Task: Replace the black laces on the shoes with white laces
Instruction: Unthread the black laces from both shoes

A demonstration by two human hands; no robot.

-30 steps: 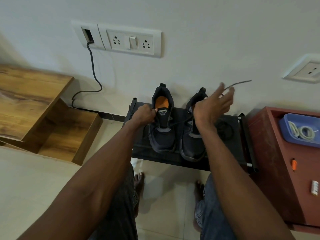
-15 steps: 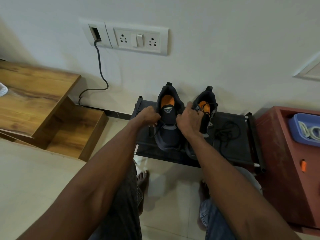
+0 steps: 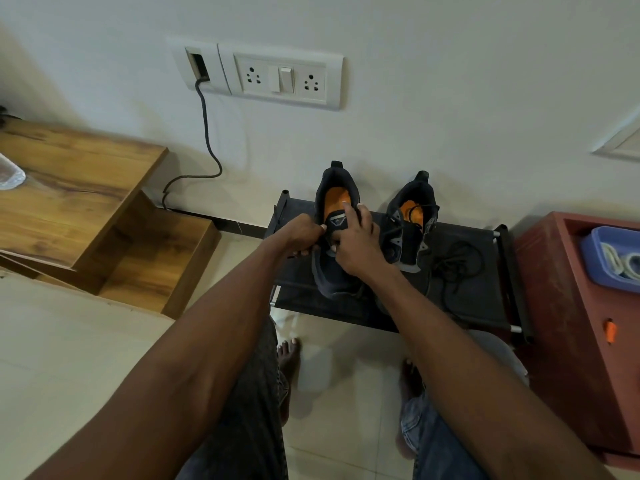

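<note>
Head view: both our hands now sit on the left shoe (image 3: 334, 271) on the rack (image 3: 485, 299). Our left hand (image 3: 304, 233) pinches its side as before. Our right hand (image 3: 356, 249) has moved from the right shoe (image 3: 412, 233) to grip the left tongue. Far right, a black lace (image 3: 457, 265) lies loose; white laces (image 3: 614, 261) fill the tub (image 3: 595, 268).

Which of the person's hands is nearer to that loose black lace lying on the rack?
Right. The right hand grips the left shoe, on the side toward the loose black lace. The left hand is beyond that shoe, farther away.
</note>
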